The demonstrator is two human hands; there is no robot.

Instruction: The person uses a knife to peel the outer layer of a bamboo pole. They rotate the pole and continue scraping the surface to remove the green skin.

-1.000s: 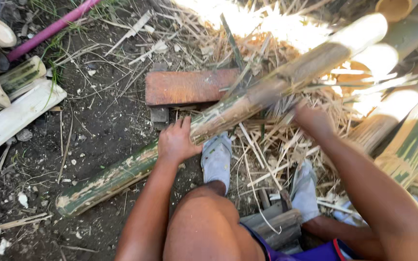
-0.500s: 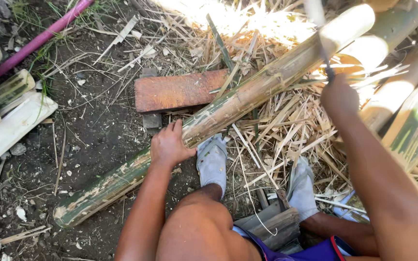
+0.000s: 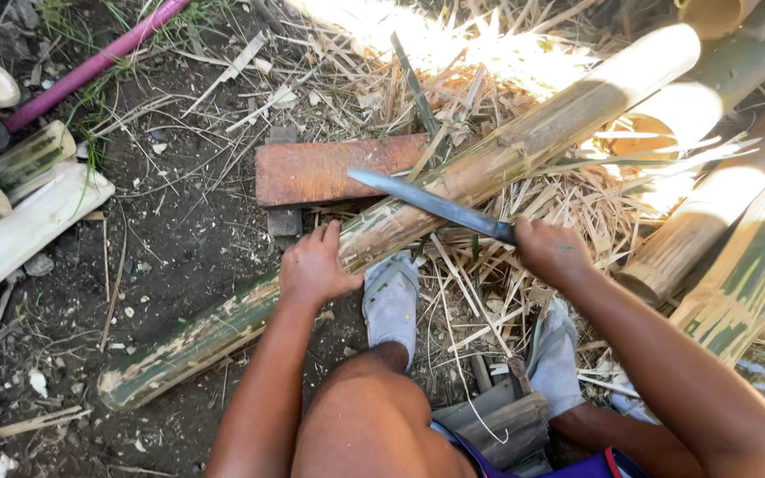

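Dirt ground [image 3: 161,257], left hand [image 3: 316,265] pinning bamboo pole [image 3: 453,181], right hand [image 3: 549,250] gripping knife [image 3: 427,202]

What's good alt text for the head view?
A person's right hand holds a long knife across a bamboo pole lying on dirt, while the left hand presses on the pole. A reddish wooden board lies under it, amid bamboo shavings.
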